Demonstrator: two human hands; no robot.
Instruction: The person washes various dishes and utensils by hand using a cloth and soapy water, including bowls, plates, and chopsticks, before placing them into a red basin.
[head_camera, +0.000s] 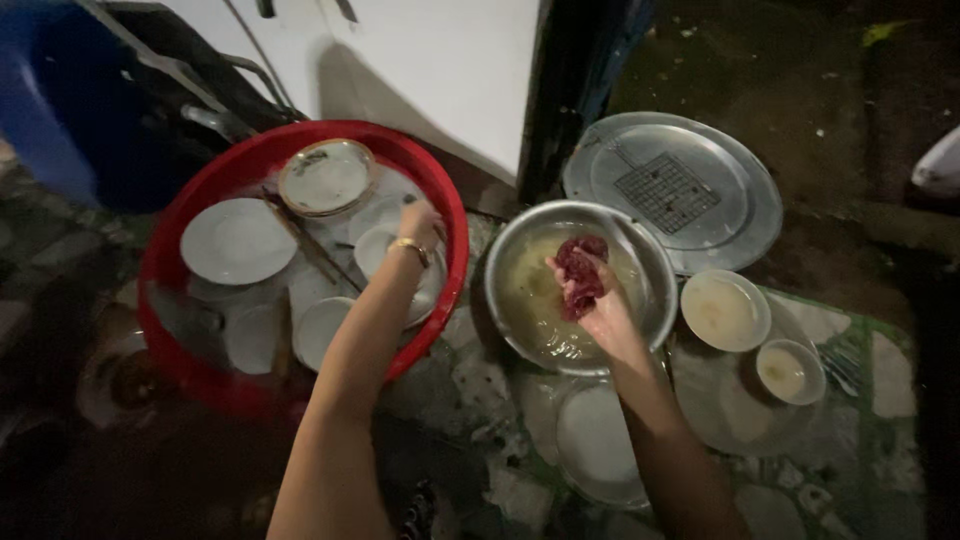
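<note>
Looking down, I see a dark, wet patch of broken paving and dirt (480, 400), dimly lit, with a white panel (440, 70) standing behind the basins and a blue plastic container (60, 100) at top left. On the ground sit a round red plastic basin (160, 290) full of white plates and small bowls in water, and beside it a round steel bowl (655, 270) holding cloudy water. My right hand (595, 300) hovers over that steel bowl, fingers (570, 282) curled tight around a crumpled dark red scrubbing pad (582, 272), which bulges out above the fingertips. My left hand (420, 225), a gold bangle (410, 248) at the wrist, reaches into the red basin among the white dishes; its fingers are hidden behind the hand, so I cannot tell whether they grip anything. Right of the steel bowl lie a large round metal tray with a wire grille (670, 190) and two small white bowls (725, 310). Far edges fade into darkness
</note>
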